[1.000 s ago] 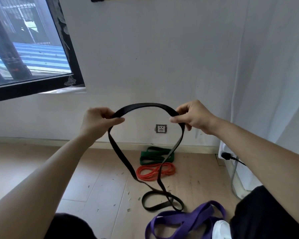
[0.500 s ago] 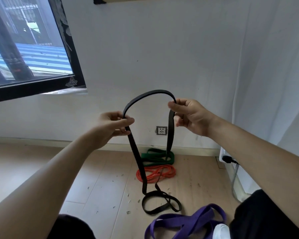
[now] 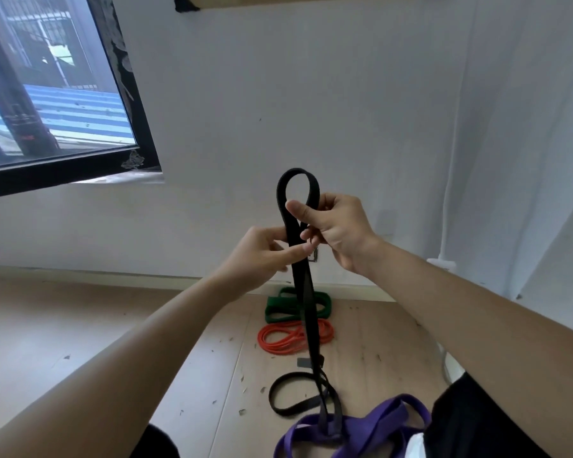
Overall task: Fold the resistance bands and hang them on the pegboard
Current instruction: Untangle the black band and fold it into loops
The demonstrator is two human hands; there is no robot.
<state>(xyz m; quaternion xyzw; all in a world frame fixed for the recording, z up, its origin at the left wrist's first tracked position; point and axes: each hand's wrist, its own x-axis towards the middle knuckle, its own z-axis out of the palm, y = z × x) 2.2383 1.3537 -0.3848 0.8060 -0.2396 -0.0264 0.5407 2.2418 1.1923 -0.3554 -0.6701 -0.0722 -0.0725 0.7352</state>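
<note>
A black resistance band (image 3: 306, 312) hangs in front of me with its two strands side by side and a small loop standing up at the top. My right hand (image 3: 334, 233) pinches both strands just under that loop. My left hand (image 3: 262, 256) pinches the strands a little lower, from the left. The band's lower end lies coiled on the wooden floor. A purple band (image 3: 374, 424) lies at my feet, a green band (image 3: 295, 304) and an orange band (image 3: 291, 337) lie near the wall. The pegboard's lower edge (image 3: 311, 0) shows at the top of the frame.
A black-framed window (image 3: 57, 94) fills the upper left. A white wall socket (image 3: 313, 256) sits low on the wall behind the band. A white box with a cable (image 3: 444, 264) stands at the right by the wall corner. Small debris dots the floor.
My hands have come together, closing the wide arc of the black band into a narrow fold with a small top loop. The band's strands now hang together.
</note>
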